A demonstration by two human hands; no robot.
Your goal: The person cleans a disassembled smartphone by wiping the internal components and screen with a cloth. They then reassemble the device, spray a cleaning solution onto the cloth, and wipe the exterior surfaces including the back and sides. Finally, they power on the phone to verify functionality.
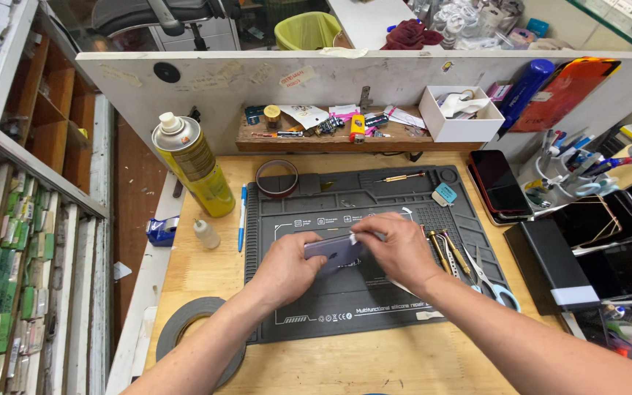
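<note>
Left hand (287, 267) grip clamped on purple phone (333, 252), right hand (400, 245) grip pinching white wipe (355, 238), yellow spray can (193, 164) behind

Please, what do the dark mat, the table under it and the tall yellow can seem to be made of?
The work mat looks like matte grey silicone or rubber: moulded trays and ridges, no glare. The table seems to be pale wood or plywood, with visible grain. The yellow spray can appears to be metal, judging by its shiny silver shoulder, with a white, probably plastic, nozzle.
</note>
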